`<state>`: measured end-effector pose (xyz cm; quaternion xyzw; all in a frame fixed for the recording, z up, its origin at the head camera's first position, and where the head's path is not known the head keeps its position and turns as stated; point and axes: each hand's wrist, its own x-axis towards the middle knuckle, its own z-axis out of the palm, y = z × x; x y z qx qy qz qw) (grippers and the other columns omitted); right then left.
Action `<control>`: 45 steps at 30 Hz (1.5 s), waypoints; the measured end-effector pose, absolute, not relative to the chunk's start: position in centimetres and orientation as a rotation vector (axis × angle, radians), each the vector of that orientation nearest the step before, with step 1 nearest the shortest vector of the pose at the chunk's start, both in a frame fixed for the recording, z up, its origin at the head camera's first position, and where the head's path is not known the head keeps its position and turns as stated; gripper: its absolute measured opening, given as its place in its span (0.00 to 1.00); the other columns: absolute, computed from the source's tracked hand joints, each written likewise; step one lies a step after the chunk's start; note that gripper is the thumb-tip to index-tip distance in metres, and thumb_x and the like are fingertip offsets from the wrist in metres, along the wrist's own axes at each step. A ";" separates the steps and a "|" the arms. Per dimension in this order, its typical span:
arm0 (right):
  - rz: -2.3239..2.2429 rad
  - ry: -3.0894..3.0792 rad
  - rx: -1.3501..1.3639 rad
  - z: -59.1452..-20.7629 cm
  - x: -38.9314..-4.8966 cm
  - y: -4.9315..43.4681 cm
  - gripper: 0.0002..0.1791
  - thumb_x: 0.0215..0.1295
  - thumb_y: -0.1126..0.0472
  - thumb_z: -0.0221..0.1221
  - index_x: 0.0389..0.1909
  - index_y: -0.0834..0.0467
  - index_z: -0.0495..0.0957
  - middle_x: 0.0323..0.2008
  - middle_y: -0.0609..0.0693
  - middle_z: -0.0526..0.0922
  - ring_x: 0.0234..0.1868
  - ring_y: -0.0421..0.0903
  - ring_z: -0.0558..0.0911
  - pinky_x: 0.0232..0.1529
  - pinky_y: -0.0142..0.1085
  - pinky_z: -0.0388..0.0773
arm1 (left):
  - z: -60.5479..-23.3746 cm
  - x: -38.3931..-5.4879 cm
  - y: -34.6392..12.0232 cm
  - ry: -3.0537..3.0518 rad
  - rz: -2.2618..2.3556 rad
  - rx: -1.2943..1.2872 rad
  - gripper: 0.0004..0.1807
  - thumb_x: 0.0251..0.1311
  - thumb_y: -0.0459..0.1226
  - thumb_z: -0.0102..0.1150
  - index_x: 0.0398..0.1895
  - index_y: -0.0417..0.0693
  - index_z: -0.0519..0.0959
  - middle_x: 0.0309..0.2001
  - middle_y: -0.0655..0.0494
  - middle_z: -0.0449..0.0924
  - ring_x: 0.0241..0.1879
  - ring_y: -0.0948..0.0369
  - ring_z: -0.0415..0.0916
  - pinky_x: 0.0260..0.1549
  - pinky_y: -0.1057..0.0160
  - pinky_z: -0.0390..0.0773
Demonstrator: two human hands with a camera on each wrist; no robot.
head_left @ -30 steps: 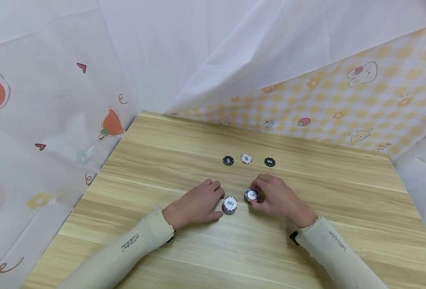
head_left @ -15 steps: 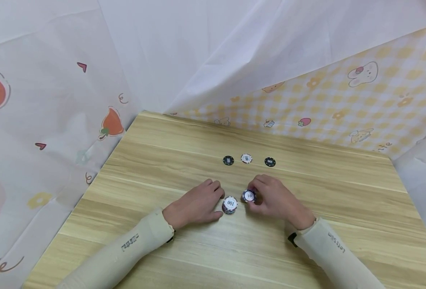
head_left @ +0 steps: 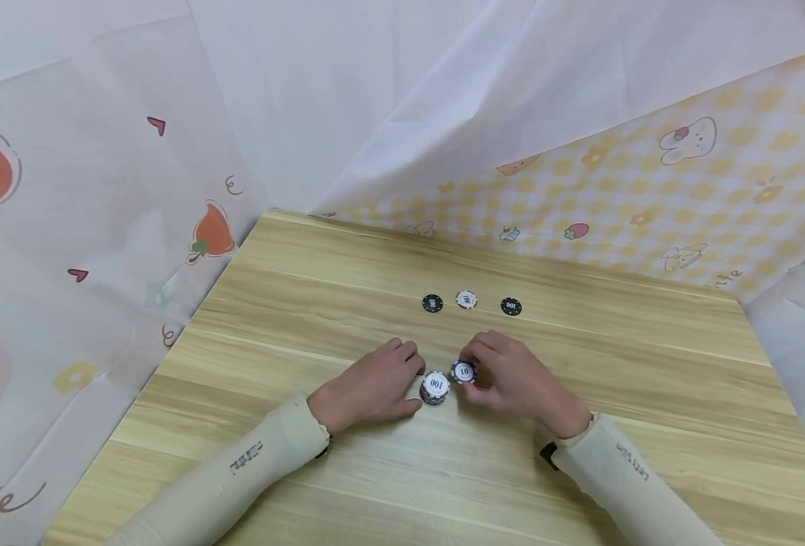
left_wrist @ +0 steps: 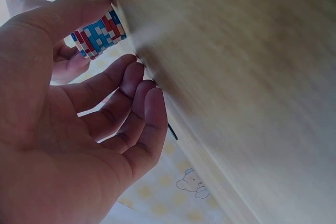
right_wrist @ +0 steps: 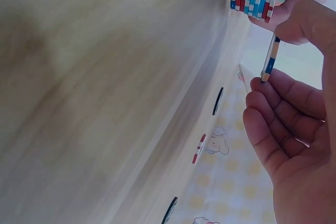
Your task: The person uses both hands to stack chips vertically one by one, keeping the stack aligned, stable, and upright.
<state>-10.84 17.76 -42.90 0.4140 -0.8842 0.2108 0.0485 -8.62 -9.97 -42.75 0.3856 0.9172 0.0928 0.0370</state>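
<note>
In the head view, my right hand (head_left: 511, 379) pinches a single dark blue and white poker chip (head_left: 464, 371) marked 10 between thumb and fingertips. The right wrist view has this chip (right_wrist: 271, 59) edge-on, with the thumb at one end and a fingertip at the other. Just left of it is a stack of poker chips (head_left: 435, 387), topped by a white one marked 100. Red, light blue and dark blue edges show on the stack (left_wrist: 100, 35) in the left wrist view. My left hand (head_left: 375, 385) rests beside the stack, fingers loosely bent and apart from the thumb.
Farther back on the wooden table (head_left: 320, 303) lie a black chip (head_left: 432, 303), a white and red chip (head_left: 466, 299) and another black chip (head_left: 511, 306), in a loose row. A patterned cloth (head_left: 614, 182) hangs behind the table's back edge.
My right hand has moved slightly left with the blue chip, bringing it close to the stack. The left hand, the stack and the back row of chips stay where they were.
</note>
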 end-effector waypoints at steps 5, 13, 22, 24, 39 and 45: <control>0.649 -2.647 1.303 -42.9 -10.7 17.3 0.18 0.58 0.56 0.76 0.47 0.59 0.87 0.43 0.46 0.86 0.42 0.42 0.81 0.45 0.41 0.84 | -42.7 -8.6 -10.0 2.813 0.296 1.184 0.24 0.68 0.51 0.73 0.55 0.42 0.84 0.50 0.50 0.81 0.50 0.53 0.75 0.54 0.56 0.79; 0.679 -2.610 1.354 -42.8 -10.5 16.5 0.20 0.58 0.55 0.80 0.46 0.59 0.86 0.42 0.46 0.85 0.41 0.42 0.80 0.43 0.39 0.83 | -42.6 -8.6 -10.0 2.801 0.291 1.176 0.24 0.69 0.51 0.72 0.54 0.42 0.84 0.50 0.50 0.80 0.49 0.53 0.75 0.53 0.57 0.79; 0.689 -2.644 1.371 -42.9 -10.5 15.8 0.19 0.61 0.53 0.79 0.47 0.58 0.85 0.42 0.45 0.84 0.40 0.40 0.80 0.43 0.38 0.83 | -42.6 -8.6 -10.0 2.807 0.295 1.180 0.24 0.68 0.51 0.73 0.54 0.42 0.84 0.49 0.51 0.80 0.49 0.54 0.74 0.53 0.57 0.79; 0.693 -2.644 1.377 -42.8 -10.5 15.7 0.19 0.61 0.53 0.78 0.47 0.58 0.85 0.42 0.45 0.84 0.40 0.41 0.80 0.43 0.38 0.83 | -42.7 -8.7 -10.0 2.807 0.288 1.179 0.24 0.68 0.52 0.73 0.54 0.42 0.84 0.49 0.51 0.80 0.49 0.54 0.75 0.53 0.57 0.79; 0.718 -2.560 1.442 -43.1 -10.5 14.9 0.18 0.60 0.56 0.78 0.45 0.59 0.85 0.42 0.45 0.84 0.40 0.42 0.81 0.42 0.37 0.83 | -42.5 -8.6 -9.9 2.802 0.256 1.173 0.26 0.69 0.52 0.73 0.56 0.41 0.84 0.50 0.51 0.80 0.48 0.54 0.74 0.52 0.57 0.79; 0.721 -2.559 1.449 -43.3 -10.5 14.8 0.17 0.60 0.56 0.79 0.45 0.58 0.86 0.41 0.45 0.84 0.40 0.40 0.80 0.42 0.36 0.83 | -42.5 -8.7 -9.9 2.808 0.248 1.173 0.26 0.69 0.53 0.73 0.55 0.41 0.84 0.49 0.51 0.80 0.48 0.55 0.74 0.52 0.58 0.79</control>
